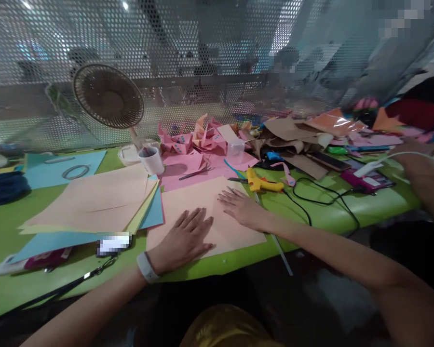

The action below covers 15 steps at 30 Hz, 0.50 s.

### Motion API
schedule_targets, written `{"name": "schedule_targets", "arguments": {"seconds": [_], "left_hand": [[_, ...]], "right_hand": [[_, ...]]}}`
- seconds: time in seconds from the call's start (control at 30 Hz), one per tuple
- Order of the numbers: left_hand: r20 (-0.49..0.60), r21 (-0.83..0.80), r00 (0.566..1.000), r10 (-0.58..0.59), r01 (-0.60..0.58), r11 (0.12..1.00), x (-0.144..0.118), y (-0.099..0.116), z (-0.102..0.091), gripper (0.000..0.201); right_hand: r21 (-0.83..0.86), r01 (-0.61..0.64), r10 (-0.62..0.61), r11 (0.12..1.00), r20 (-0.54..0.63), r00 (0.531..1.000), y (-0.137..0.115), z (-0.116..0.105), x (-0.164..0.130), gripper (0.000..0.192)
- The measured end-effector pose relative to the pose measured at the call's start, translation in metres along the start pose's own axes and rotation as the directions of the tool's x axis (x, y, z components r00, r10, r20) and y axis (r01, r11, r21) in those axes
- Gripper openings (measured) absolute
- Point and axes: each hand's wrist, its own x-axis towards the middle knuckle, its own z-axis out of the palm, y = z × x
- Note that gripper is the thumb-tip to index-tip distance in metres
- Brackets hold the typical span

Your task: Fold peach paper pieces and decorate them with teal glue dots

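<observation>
Both hands lie flat on the pink paper sheet [202, 212], left hand [184, 238] and right hand [240, 207] with fingers spread, pinning it to the green desk [329, 212]; a yellow glue gun [262, 183] lies just beyond the right fingertips.

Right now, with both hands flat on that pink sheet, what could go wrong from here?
Three risks, judged from the view:
1. The pink sheet reaches the table edge; pressed by the left hand and right hand, it may slide or crease crookedly.
2. The yellow glue gun lies just beyond the right hand; its tip could be hot.
3. Its black cord loops nearby and could snag an arm.
</observation>
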Motion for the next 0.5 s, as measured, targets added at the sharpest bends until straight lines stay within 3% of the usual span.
{"name": "schedule_targets", "arguments": {"seconds": [0.2,0.33,0.5], "left_hand": [[-0.065,0.104,0.997,0.038,-0.031,0.994,-0.003,-0.003,0.012,0.067],[-0.052,0.125,0.998,0.039,-0.032,0.992,-0.003,-0.003,0.011,0.067],[-0.043,0.142,0.999,0.028,-0.021,0.99,-0.003,-0.003,0.012,0.068]], "right_hand": [[0.054,-0.082,0.082,0.995,0.007,0.997,0.03,0.008,-0.004,0.045],[0.052,-0.179,0.179,0.983,0.005,0.984,0.047,0.011,-0.006,0.046],[0.014,-0.198,0.198,0.98,-0.014,0.98,0.06,0.01,-0.011,0.047]]}}
